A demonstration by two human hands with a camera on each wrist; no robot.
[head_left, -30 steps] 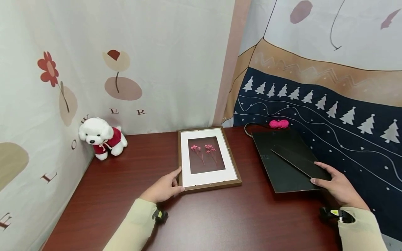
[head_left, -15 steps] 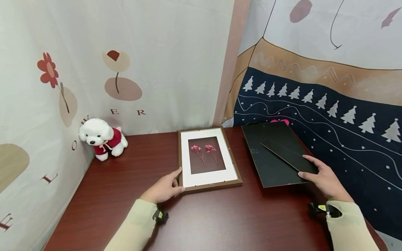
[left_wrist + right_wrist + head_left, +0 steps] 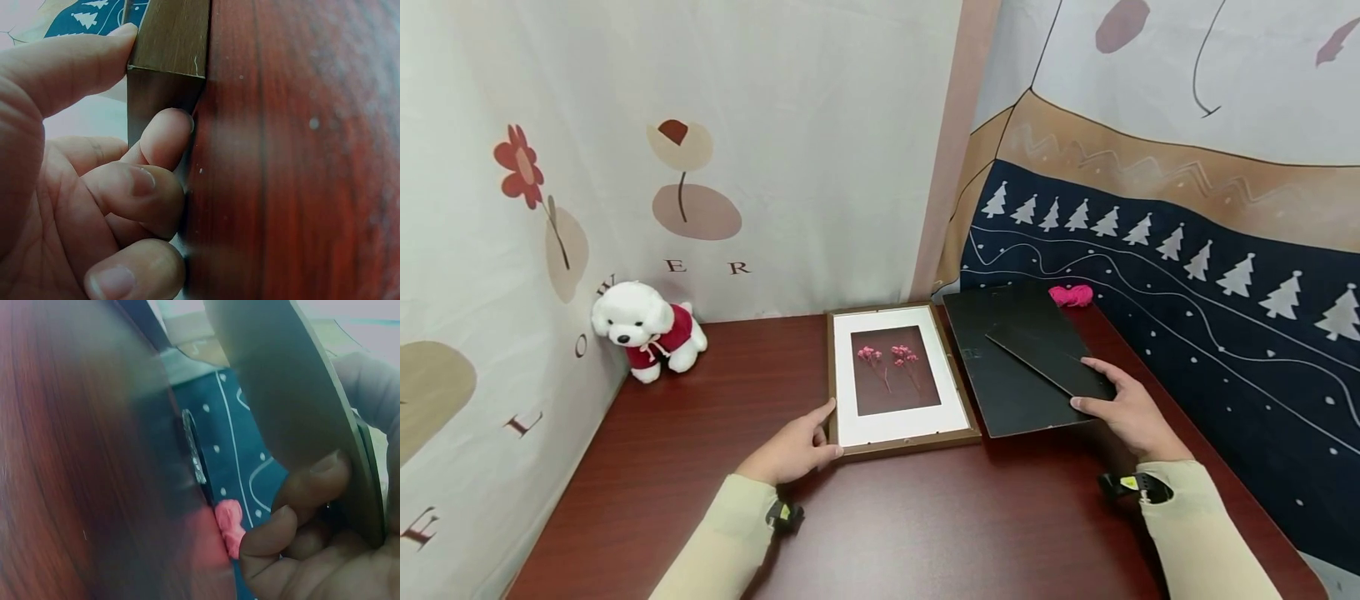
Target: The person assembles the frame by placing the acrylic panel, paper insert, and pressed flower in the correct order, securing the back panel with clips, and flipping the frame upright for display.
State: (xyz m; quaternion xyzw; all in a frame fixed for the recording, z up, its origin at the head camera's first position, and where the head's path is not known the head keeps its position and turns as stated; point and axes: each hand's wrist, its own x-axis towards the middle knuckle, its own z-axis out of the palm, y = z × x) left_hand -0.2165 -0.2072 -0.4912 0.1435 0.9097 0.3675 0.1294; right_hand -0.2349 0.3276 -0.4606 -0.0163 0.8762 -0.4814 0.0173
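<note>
A brown wooden picture frame (image 3: 912,442) lies on the table, with a white mat and two pink flower sprigs (image 3: 904,357) within it. My left hand (image 3: 788,450) holds its near left corner; in the left wrist view the thumb (image 3: 75,69) is against the frame's wood and the other fingers curl beside it. My right hand (image 3: 1138,421) grips a black frame backing board (image 3: 1003,400) by the stand leg (image 3: 1048,360) on its back. The board tilts above the table, its left edge close to the picture frame's right side. In the right wrist view, curled fingers meet the board's underside (image 3: 269,381).
Behind the board lies a pink bundle (image 3: 1071,296), at the table's back right edge. A white plush dog (image 3: 647,329) in a red outfit sits at the back left. Printed curtains (image 3: 820,167) border the reddish-brown table (image 3: 1000,533).
My right hand has moved left with the backing board, bringing it beside the picture frame. The pink bundle, partly covered half a second ago, shows again. My left hand has stayed put.
</note>
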